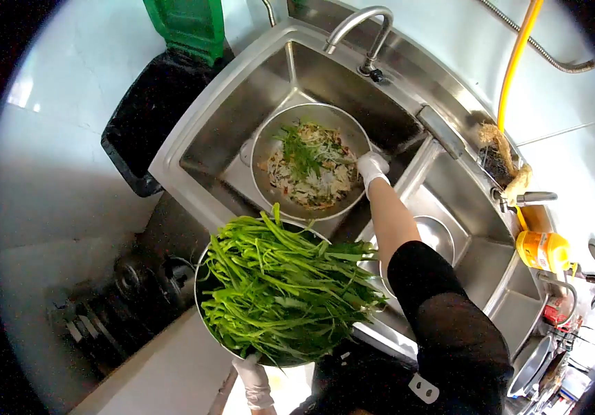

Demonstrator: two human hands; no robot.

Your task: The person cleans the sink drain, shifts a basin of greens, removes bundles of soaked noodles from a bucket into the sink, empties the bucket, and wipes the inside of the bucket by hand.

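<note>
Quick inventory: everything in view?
Sink: one, silvery, centre
Sink pan: one, silvery, left basin
Food: one heap, mixed, sink pan
Greens: one heap, green, near bowl
Near bowl: one, silvery, foreground
Another bowl: one, silvery, right basin
Taps: two, silvery, sink's back
Bin: one, black and green, left
Hose: one, yellow, right wall
Bottle: one, yellow, right
Clutter: uncountable, mixed, far right
Left hand: one, pale glove, under near bowl
Right hand: one, white glove, sink pan's rim

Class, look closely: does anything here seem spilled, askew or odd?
The greens stand out: heaped high, they hang past their bowl's rim on the picture's right, so some might drop off.
</note>
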